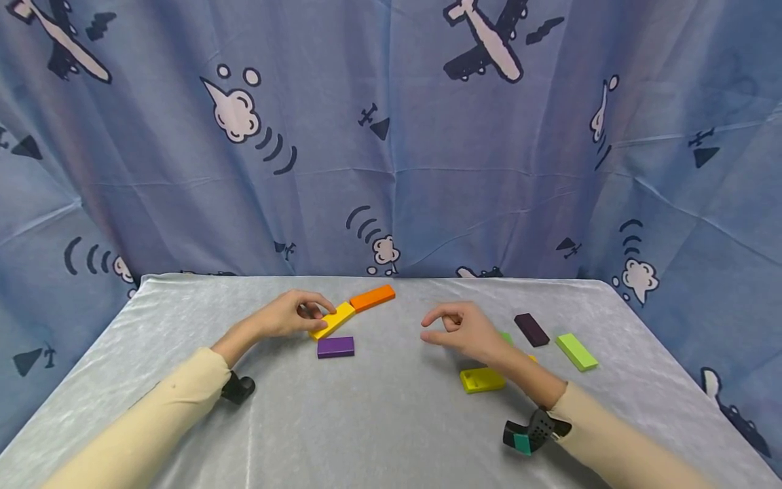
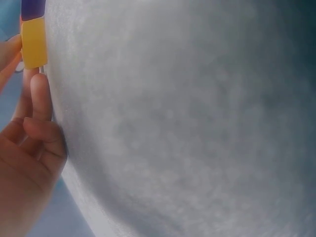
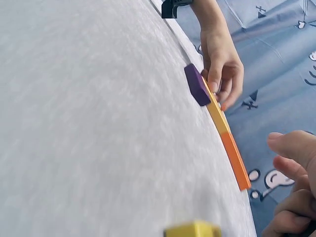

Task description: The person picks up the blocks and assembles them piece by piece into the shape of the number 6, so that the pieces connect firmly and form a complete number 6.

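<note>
My left hand [image 1: 286,315] pinches a yellow block [image 1: 338,316] between thumb and fingers at the left of the table. The far end of this block meets an orange block [image 1: 373,297], and the two form a slanting line. Just nearer to me lies a purple block [image 1: 335,348]; the left wrist view shows the yellow block [image 2: 34,44] beside the purple one [image 2: 33,8]. My right hand [image 1: 469,333] hovers right of centre, its thumb and index finger apart and nothing between them. In the right wrist view its fingers [image 3: 291,148] are loosely bent.
Under and beside the right forearm lie a dull yellow block [image 1: 482,380] and partly hidden green [image 1: 506,337] and yellow [image 1: 533,358] pieces. Farther right are a dark block [image 1: 531,329] and a light green block [image 1: 576,352]. A patterned blue curtain [image 1: 330,136] hangs behind the cloth-covered table [image 1: 342,428].
</note>
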Demonstrator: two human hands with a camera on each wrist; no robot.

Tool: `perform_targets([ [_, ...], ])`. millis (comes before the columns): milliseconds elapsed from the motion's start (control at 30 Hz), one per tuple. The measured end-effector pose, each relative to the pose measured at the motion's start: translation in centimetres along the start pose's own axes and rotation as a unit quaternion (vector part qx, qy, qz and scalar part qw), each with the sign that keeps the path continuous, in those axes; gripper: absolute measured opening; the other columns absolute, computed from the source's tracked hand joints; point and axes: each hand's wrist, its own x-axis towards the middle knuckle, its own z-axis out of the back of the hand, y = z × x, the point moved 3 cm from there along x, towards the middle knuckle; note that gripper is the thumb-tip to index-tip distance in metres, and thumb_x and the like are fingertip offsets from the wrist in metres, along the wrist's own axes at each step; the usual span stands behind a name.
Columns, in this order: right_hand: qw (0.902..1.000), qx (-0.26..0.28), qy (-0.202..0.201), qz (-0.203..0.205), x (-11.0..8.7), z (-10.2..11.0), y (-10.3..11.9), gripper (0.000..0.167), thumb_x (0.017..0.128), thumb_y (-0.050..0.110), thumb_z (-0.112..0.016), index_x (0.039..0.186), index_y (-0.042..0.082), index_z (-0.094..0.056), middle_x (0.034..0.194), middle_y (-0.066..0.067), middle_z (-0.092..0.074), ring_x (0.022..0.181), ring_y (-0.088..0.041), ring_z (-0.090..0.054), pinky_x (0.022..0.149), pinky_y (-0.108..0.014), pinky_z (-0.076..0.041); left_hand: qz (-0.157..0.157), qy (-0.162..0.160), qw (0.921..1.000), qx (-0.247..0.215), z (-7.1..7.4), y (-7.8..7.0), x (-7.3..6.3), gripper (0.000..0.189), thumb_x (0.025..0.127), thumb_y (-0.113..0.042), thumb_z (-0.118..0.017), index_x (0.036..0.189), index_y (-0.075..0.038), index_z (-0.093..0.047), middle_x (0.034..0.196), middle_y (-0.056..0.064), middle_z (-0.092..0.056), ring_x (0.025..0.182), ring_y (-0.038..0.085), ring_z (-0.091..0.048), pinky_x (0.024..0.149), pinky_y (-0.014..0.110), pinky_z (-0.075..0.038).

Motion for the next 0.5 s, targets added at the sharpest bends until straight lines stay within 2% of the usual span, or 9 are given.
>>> perform_targets([
  [133, 0.9999, 0.004, -0.004, -0.011, -1.2, 1.3, -0.6, 0.026, 0.091, 0.019, -0.080, 0.107, -0.001, -0.074, 0.060, 0.001, -0.026, 0.052, -0.013, -0.024, 0.053, -0.026, -0.030, 0.000, 0.000, 1.0000, 0.001, 0.0, -0.1, 0.0, 0.025, 0.095, -0.006, -0.072, 0.120, -0.003, -0.072, 0.095, 0.006, -0.068, 0.083, 0.022, -0.064, 0.075, 0.034, -0.054],
  [500, 0.9983, -0.035, -0.039, -0.027, -4.7, 4.4, -1.3, 0.025, 0.091, 0.022, -0.079, 0.105, 0.002, -0.075, 0.061, 0.002, -0.028, 0.054, -0.011, -0.029, 0.056, -0.028, -0.034, -0.001, 0.000, 1.0000, 0.002, 0.0, -0.1, -0.1, 0.025, 0.095, -0.006, -0.073, 0.120, -0.002, -0.071, 0.096, 0.006, -0.068, 0.084, 0.022, -0.064, 0.075, 0.035, -0.054],
])
